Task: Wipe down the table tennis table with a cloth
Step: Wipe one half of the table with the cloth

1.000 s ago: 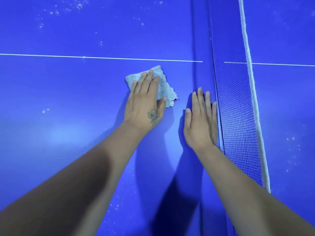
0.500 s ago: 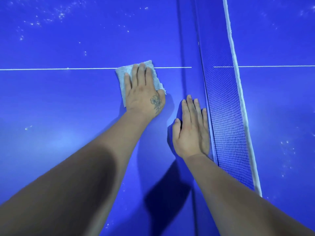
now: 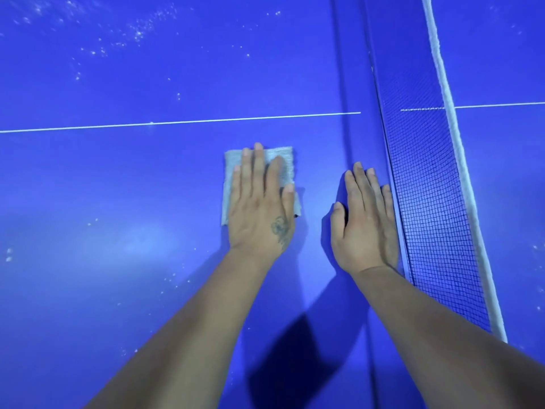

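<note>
The blue table tennis table (image 3: 124, 184) fills the view. A small grey cloth (image 3: 285, 165) lies flat on it, just below the white centre line (image 3: 177, 122). My left hand (image 3: 261, 203) presses flat on the cloth with straight fingers, covering most of it. My right hand (image 3: 364, 222) rests flat on the bare table beside the net, fingers straight and together, holding nothing.
The net (image 3: 424, 202) with its white top band (image 3: 460, 160) runs from top to bottom on the right, right next to my right hand. White dust specks (image 3: 138, 31) dot the far left of the table, and a few lie near the left edge.
My left hand has drawn the cloth back from the white centre line toward me. My right hand has stayed flat beside the net.
</note>
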Tool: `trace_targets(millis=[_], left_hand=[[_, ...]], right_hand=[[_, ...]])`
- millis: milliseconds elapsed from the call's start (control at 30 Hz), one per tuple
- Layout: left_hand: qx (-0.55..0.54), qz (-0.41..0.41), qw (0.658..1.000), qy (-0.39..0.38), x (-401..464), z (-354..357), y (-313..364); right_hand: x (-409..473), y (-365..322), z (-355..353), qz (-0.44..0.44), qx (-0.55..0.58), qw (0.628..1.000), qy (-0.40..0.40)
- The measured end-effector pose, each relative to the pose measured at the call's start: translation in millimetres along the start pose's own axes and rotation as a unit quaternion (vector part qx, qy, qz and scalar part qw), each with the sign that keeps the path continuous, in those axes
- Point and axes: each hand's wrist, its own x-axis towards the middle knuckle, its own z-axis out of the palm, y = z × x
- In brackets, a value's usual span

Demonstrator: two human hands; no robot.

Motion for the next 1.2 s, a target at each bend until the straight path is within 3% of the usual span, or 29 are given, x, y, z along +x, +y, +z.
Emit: trace_targets(millis=[167, 333, 500, 667, 833, 1000, 1200], left_hand=[[0.075, -0.061, 0.995, -0.010, 15, -8, -43], [0.075, -0.094, 0.992, -0.027, 59, -7, -33], [0.078, -0.016, 0.996, -0.028, 56, 8, 9], [0.041, 0.033, 0.998, -0.028, -12, 8, 21], [0.026, -0.032, 0.999, -0.018, -50, -7, -20], [0.044, -0.105, 0.993, 0.001, 1, -18, -71], [0.040, -0.109, 0.993, -0.004, 61, -5, -44]], right_hand=[[0, 0, 0, 0.002, -0.004, 1.000, 0.001], [-1, -2, -1, 0.002, -0.003, 1.000, 0.007], [0, 0, 1, -0.002, -0.004, 1.000, 0.015], [0, 0, 2, 0.001, 0.000, 1.000, 0.014], [-1, -1, 0, 0.004, -0.002, 1.000, 0.009], [0, -1, -1, -0.001, -0.012, 1.000, 0.003], [-2, -1, 0, -0.002, -0.006, 1.000, 0.014]])
